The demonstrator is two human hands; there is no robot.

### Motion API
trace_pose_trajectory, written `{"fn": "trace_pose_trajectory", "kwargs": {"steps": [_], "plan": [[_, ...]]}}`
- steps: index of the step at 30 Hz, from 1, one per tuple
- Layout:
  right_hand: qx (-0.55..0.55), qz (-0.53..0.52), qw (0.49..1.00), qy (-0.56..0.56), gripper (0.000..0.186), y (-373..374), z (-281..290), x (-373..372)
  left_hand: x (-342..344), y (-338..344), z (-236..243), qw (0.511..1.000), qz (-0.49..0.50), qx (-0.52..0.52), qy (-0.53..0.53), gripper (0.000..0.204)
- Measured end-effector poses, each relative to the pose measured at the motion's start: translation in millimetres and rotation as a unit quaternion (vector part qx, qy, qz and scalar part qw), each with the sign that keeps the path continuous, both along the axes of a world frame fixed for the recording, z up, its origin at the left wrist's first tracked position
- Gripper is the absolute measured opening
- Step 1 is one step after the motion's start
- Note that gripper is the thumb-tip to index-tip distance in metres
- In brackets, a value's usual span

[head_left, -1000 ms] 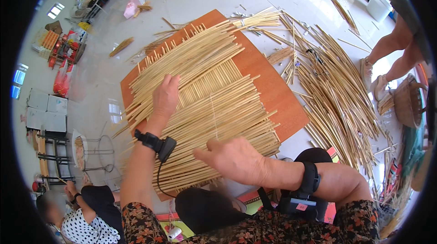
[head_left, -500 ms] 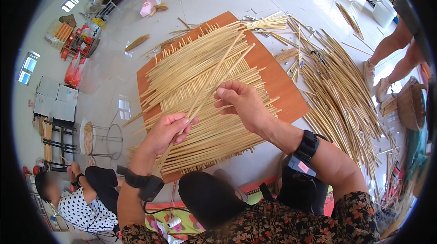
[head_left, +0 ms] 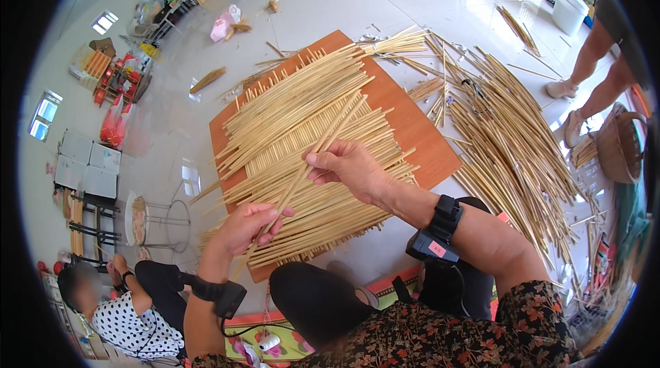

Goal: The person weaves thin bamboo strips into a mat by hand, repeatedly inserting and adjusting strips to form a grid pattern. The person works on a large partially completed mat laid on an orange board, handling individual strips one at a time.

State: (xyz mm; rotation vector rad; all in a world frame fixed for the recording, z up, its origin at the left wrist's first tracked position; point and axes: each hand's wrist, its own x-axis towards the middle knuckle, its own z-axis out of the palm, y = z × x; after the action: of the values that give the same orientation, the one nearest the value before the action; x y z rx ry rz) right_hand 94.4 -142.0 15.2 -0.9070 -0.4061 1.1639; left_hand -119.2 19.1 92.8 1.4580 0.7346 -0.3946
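Observation:
A couple of long, pale straw-coloured stalks (head_left: 338, 124) slant across the layered stalks (head_left: 292, 93) that cover a reddish-brown board (head_left: 434, 156). My left hand (head_left: 256, 225) is closed round their near part, by the board's lower left. Farther up the same stalks, my right hand (head_left: 344, 170) pinches them between thumb and fingers. Under both hands the laid stalks lie in near and far bundles. Between the bundles shows a strip of short stalks (head_left: 275, 149) running crosswise. My palms hide part of the held stalks.
A big heap of loose stalks (head_left: 515, 148) spreads over the floor at right, near a standing person's legs (head_left: 595, 86) and a woven basket (head_left: 619, 145). Another person (head_left: 134, 309) sits at lower left beside a round metal-framed stool (head_left: 161, 220). A white thread spool (head_left: 269, 342) lies near my knees.
The held stalks have come down and nearer to me, their far tips lower over the laid layer. My right hand has moved left and down and closed on them.

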Motion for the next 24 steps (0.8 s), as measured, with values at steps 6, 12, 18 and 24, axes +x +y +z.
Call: {"fn": "trace_pose_trajectory", "kwargs": {"steps": [6, 12, 18, 24], "plan": [[0.011, -0.034, 0.999, 0.021, 0.013, 2.8, 2.8, -6.3, -1.2, -5.2, -6.4, 0.997, -0.012, 0.073, -0.035, 0.031], [-0.012, -0.011, 1.0, -0.025, 0.018, 2.2, 1.3, -3.3, 2.8, -2.9, -8.5, 0.955, -0.082, 0.267, -0.101, 0.02], [0.032, -0.117, 0.992, 0.018, 0.016, 1.9, 0.2, -7.0, 7.4, 9.6, 38.1, 0.576, -0.007, 0.802, -0.16, 0.015], [0.037, -0.163, 0.985, 0.032, 0.014, -0.7, 1.7, -4.2, 31.1, 41.3, 93.3, 0.655, 0.281, 0.563, -0.417, 0.018]]}}
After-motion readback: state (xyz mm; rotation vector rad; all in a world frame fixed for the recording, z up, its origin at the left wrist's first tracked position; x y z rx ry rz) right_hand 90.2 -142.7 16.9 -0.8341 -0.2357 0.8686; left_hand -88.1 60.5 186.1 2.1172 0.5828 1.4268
